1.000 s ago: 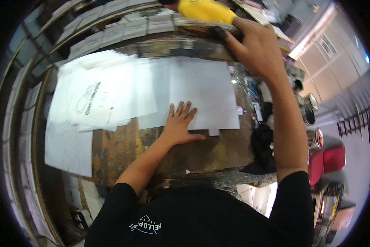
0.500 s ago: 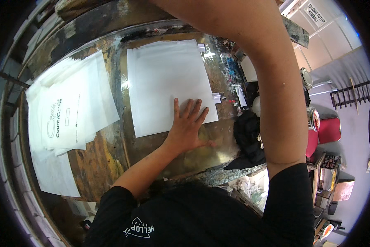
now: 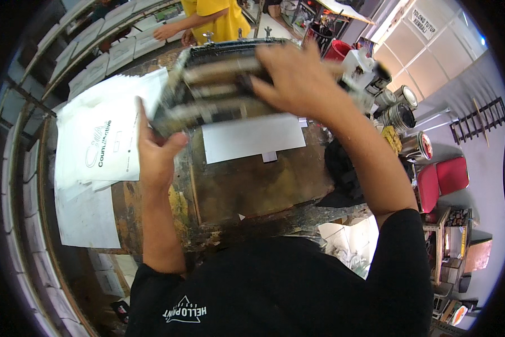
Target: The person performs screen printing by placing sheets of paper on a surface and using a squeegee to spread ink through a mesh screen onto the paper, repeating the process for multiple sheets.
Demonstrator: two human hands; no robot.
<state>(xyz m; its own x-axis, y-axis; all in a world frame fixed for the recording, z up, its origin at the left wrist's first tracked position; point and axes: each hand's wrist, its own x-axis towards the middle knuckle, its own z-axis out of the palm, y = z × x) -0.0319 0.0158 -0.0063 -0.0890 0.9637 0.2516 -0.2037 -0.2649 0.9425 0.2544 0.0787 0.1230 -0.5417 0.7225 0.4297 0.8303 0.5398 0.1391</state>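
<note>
**Printing frame lowered over a blank sheet**

A person stands at a paint-stained table (image 3: 247, 191). Half a second ago the left hand lay flat on a white sheet; now both hands have taken the wooden screen frame (image 3: 219, 92), tilted and blurred at twelve o'clock. The left hand (image 3: 154, 151) curls its grip around the frame's near corner at ten o'clock; the right hand (image 3: 297, 78) clasps the top edge. The blank sheet (image 3: 252, 137) lies beneath, centre. Printed white bags (image 3: 103, 140) are stacked at nine o'clock. Paint tins (image 3: 401, 112) stand at two o'clock.
</note>
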